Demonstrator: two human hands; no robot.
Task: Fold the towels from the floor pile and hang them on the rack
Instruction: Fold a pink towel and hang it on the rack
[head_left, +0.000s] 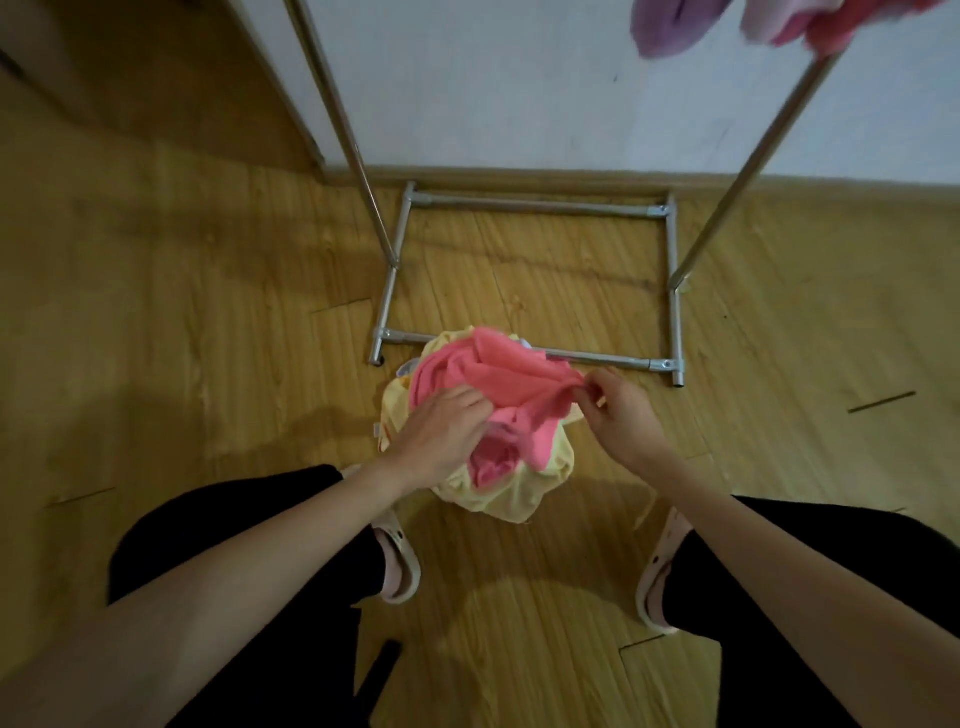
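A crumpled pink towel (498, 379) lies on top of a pale yellow towel (498, 493) in a pile on the wooden floor, just in front of the rack's base. My left hand (441, 431) rests on the pink towel's near left part, fingers curled into the cloth. My right hand (618, 410) pinches the pink towel's right corner between thumb and fingers. The metal rack (535, 208) stands against the white wall. A purple towel (670, 26) and pink towels (810, 23) hang at its top right.
My feet in light slippers (400, 566) stand either side of the pile, knees in black trousers. The rack's front base bar (602, 358) runs right behind the pile. Its slanted uprights (748, 166) rise left and right. A skirting board runs along the wall.
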